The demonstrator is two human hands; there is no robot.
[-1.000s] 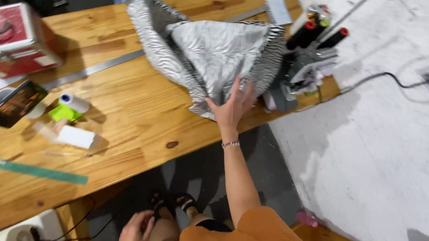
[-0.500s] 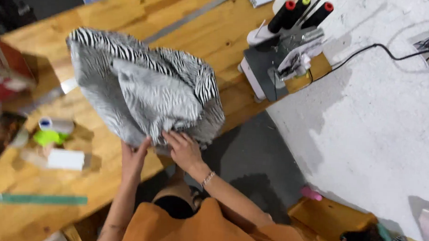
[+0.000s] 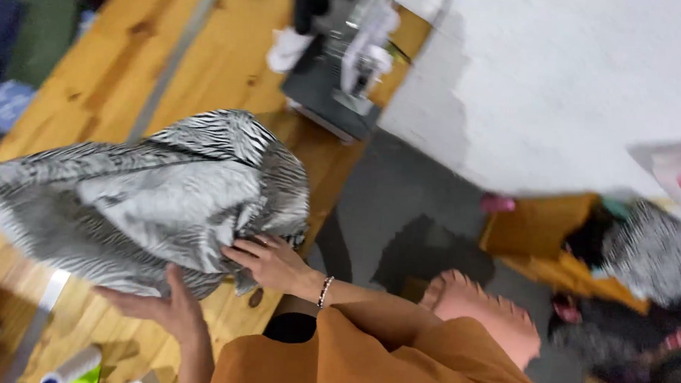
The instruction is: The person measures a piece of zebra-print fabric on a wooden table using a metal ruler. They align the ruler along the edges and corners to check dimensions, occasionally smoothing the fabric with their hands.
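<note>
Zebra-striped cloth [image 3: 151,200] lies lengthwise left-right; both hands, left [image 3: 159,306] and right [image 3: 270,263], grip its near edge.

Satiny zebra-striped cloth [image 3: 151,200] lies on a knotty, varnished wooden table [image 3: 103,77].
</note>
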